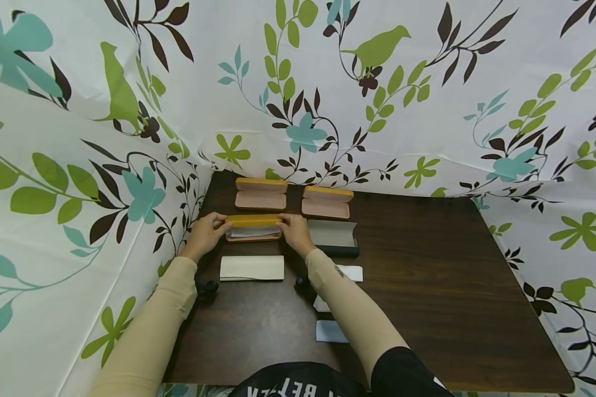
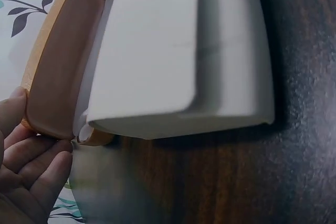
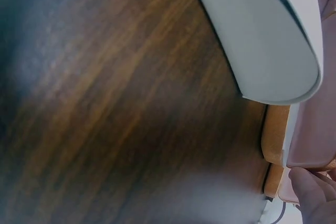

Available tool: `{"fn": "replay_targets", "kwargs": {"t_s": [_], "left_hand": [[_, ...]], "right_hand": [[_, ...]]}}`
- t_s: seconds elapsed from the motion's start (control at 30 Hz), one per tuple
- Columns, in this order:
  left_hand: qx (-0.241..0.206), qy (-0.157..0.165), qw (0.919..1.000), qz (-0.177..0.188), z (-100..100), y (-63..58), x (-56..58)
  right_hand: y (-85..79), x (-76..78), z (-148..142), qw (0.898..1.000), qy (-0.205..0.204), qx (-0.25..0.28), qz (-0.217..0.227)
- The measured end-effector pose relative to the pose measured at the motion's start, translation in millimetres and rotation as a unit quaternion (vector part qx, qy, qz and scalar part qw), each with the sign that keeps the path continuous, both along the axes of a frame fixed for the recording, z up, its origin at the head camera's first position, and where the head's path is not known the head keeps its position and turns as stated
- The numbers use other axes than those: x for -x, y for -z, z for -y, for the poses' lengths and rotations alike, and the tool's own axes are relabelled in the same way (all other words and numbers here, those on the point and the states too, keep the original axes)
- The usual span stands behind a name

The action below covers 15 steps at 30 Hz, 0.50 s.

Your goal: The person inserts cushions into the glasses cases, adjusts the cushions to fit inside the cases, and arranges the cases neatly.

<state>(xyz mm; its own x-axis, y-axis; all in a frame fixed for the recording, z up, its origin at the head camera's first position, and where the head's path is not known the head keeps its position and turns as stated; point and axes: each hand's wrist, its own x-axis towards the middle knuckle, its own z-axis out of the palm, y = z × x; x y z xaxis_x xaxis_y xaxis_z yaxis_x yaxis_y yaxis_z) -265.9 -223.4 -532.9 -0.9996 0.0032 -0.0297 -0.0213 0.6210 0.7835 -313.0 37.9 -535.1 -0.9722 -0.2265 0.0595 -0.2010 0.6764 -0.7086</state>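
At the left of the table an orange glasses case (image 1: 253, 221) stands with its lid raised, and something white (image 1: 252, 232) lies inside it. My left hand (image 1: 203, 237) pinches the left end of the lid between thumb and fingers. At the opposite end, my right hand (image 1: 297, 232) holds the lid's corner. The left wrist view shows the pinkish lining (image 2: 65, 61) and the fingers of the left hand (image 2: 34, 174) at the edge. Nearer to me lies a cream folded case (image 1: 251, 268) with an overlapping flap. Part of the right hand (image 3: 313, 195) shows in the right wrist view.
Behind are two more opened orange cases, one on the left (image 1: 261, 194) and one on the right (image 1: 326, 202). A dark case with grey lining (image 1: 333, 237) lies right of my hand. White pieces (image 1: 351, 273) and a light blue cloth (image 1: 330, 331) lie partly under my right forearm.
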Motion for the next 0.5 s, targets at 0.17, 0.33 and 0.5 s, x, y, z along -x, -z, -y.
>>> {"fn": "replay_targets", "kwargs": {"t_s": [0.17,0.33,0.5], "left_hand": [[0.007,0.000,0.9999,-0.008,0.3,1.2,-0.2],[0.012,0.000,0.9999,-0.008,0.2,0.8,-0.5],[0.018,0.000,0.9998,-0.009,0.3,1.7,-1.8]], "right_hand": [[0.6,-0.8,0.3,1.000,0.000,0.004,-0.003],[1.1,-1.5,0.4,1.000,0.001,0.008,0.001],[2.4,-2.3,0.7,1.000,0.005,0.008,-0.006]]}}
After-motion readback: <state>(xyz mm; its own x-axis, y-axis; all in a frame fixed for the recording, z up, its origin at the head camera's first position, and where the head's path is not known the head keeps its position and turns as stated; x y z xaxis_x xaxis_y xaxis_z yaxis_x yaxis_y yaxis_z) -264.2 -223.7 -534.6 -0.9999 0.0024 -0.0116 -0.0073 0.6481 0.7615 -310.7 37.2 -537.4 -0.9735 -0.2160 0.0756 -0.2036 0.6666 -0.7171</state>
